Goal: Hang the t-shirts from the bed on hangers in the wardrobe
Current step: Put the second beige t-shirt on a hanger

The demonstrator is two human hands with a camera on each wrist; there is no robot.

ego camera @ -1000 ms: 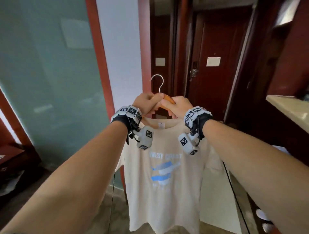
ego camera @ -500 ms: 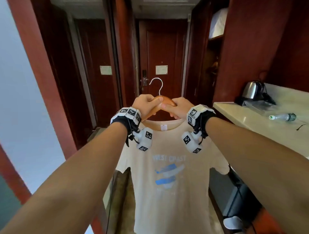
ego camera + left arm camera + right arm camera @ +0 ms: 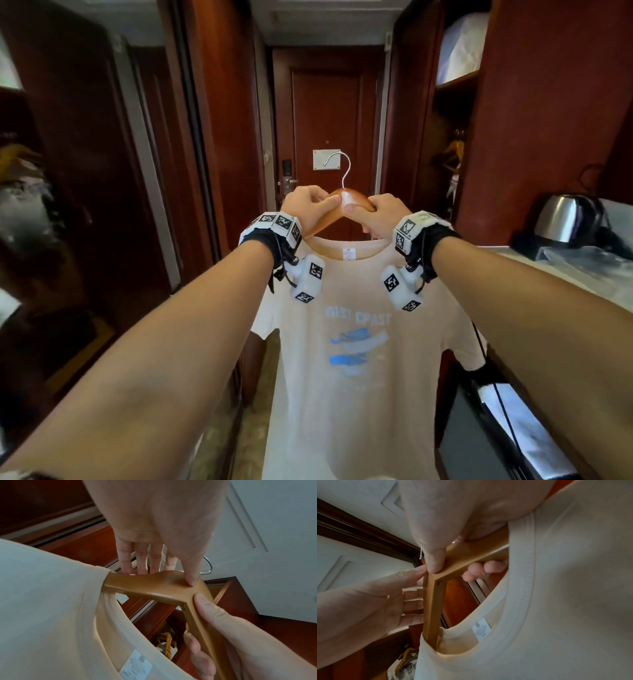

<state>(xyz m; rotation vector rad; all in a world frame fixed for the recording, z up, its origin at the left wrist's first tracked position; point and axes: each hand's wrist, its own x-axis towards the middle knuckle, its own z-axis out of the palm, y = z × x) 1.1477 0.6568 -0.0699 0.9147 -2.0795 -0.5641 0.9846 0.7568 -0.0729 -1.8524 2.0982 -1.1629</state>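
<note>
Both hands, left hand (image 3: pixel 310 205) and right hand (image 3: pixel 378 214), grip the hanger (image 3: pixel 352 200) beside its hook (image 3: pixel 342 166); tilting could slide the t-shirt (image 3: pixel 356 359) off.

Cream t-shirt (image 3: pixel 359 377) with blue print, brown wooden hanger (image 3: pixel 356 202).

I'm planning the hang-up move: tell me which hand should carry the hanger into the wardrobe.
Right, probably. The open wardrobe with hangers is on the person's right, nearest the right hand. Both hands grip the wooden hanger; the left hand would cross over the t-shirt.
</note>
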